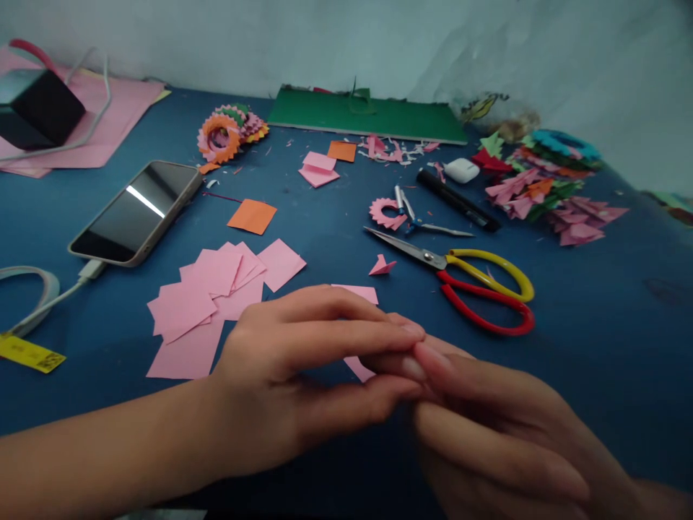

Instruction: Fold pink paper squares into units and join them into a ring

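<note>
The work in hand looks like folding small pieces of pink paper, and the step looks like close fingertip work such as a fold or a crease. With the scissors (433, 260) as landmark, both hands meet on their near side, a little to the left. The left hand (314, 347) reaches across with its fingers nearly straight and its thumb below. The right hand (498, 412) has its fingers bent inward, and the two sets of fingertips touch. The digits cover whatever may lie between them, so I cannot tell whether either hand grips something or only rests against the other.

A partly covered pink paper (357, 292) shows behind the left fingers, near and to the left of the scissors; whether it is held or lies on the table is unclear. A fanned pile of pink squares (208, 271) lies farther left of the scissors, well apart. A small folded pink piece (382, 265) sits just left of the blades, and a pink toothed ring (377, 214) lies just beyond their tips. A black marker (460, 201) lies beyond the scissors, and a cluster of folded paper pieces (582, 220) stands beyond and to the right.

In my judgement, the next move calls for lining up the paper's edges and pressing firmly with the thumbs, and the scissors do not seem needed for it.
</note>
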The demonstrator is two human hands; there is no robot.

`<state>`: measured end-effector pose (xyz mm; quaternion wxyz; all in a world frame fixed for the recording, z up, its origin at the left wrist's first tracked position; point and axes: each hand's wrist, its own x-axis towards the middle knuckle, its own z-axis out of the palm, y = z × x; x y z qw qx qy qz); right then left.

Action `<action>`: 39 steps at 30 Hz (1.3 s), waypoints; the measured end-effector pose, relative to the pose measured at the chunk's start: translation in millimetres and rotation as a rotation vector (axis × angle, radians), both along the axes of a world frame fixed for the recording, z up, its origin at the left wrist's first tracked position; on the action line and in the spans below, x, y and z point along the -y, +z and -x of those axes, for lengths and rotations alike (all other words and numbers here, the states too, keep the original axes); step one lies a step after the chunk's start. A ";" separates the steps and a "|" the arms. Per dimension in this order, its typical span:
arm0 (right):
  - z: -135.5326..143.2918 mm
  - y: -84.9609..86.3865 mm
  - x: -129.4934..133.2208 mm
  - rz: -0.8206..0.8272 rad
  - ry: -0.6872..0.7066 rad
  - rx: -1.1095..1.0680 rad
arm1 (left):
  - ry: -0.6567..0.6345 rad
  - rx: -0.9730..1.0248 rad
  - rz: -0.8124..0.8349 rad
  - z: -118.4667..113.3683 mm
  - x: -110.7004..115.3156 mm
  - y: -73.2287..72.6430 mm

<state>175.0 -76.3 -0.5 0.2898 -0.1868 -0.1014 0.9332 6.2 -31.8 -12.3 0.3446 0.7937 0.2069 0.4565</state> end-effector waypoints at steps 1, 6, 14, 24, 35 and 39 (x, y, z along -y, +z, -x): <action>0.5 -0.4 0.1 -0.002 -0.002 -0.010 | 0.003 -0.016 0.003 0.0 0.2 0.2; 0.4 -1.4 -1.4 -0.021 -0.001 -0.073 | 0.036 -0.077 0.020 0.0 1.1 1.4; -3.1 -4.8 -1.9 -0.009 -0.015 -0.091 | 0.037 -0.063 0.055 0.0 1.2 0.6; 8.2 0.8 -7.8 -0.200 -0.350 0.300 | 0.039 0.053 0.206 0.6 3.8 -8.9; 9.1 -4.3 -8.4 -0.404 -0.398 0.303 | 0.037 0.025 0.100 5.5 9.2 -11.3; 8.0 -7.4 -8.0 -0.463 -0.379 0.300 | 0.035 0.018 0.103 6.5 10.1 -12.3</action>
